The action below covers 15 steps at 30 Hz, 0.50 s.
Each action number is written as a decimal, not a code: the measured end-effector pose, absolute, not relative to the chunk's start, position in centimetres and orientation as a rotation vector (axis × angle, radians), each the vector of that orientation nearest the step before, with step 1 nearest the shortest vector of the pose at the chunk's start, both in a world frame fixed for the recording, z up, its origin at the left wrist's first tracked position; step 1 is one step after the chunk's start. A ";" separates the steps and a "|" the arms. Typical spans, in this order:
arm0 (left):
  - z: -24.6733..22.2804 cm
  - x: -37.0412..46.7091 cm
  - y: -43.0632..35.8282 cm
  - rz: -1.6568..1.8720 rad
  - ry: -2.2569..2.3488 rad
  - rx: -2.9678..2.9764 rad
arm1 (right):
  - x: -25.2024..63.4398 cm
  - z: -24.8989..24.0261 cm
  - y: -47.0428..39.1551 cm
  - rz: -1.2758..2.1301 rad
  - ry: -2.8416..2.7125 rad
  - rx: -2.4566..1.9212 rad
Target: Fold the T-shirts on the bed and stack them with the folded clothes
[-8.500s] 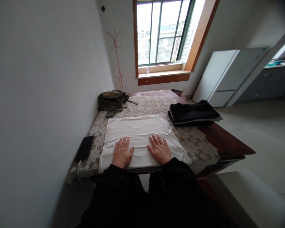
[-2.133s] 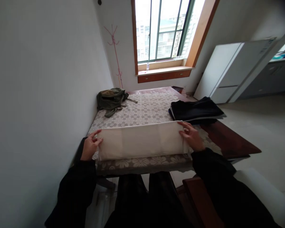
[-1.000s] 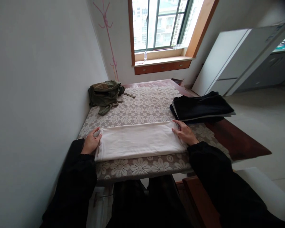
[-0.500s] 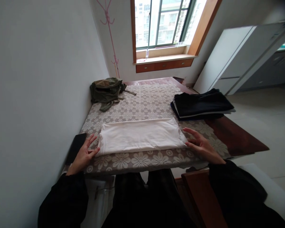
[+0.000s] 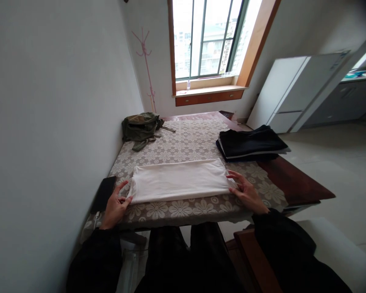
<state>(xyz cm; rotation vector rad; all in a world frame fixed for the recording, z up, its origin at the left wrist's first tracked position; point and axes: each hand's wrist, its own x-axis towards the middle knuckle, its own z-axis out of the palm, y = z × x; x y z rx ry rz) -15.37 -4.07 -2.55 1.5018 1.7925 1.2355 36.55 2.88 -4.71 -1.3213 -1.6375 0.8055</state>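
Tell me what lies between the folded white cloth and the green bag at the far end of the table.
In the head view, only bare flowered tablecloth lies between the folded white cloth and the green bag; nothing else sits there.

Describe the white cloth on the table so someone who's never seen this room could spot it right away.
On the table with the floral lace cover, look at the near edge. The white cloth lies there as a long flat folded strip between the left hand and right hand. It is the only pale fabric: the other two piles are dark.
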 end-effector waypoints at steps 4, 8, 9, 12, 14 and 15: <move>-2.6 -15.6 -4.5 1.137 1.893 1.524 | 37.2 -5.0 2.7 0.805 -1.653 -1.350; -2.2 -15.8 -5.3 1.108 2.016 1.617 | 38.0 -5.5 2.4 0.642 -1.714 -1.448; -1.9 -15.8 -5.4 1.115 2.061 1.654 | 38.0 -5.4 2.3 0.544 -1.729 -1.498; -0.5 -14.8 -4.9 1.192 2.176 1.756 | 36.3 -4.2 2.0 0.228 -1.748 -1.601; 0.4 -12.4 -3.6 1.243 2.148 1.811 | 33.0 -2.8 2.2 0.160 -1.826 -1.535; 0.7 -10.5 -2.6 1.238 2.101 1.849 | 30.8 -2.1 2.6 0.184 -1.915 -1.469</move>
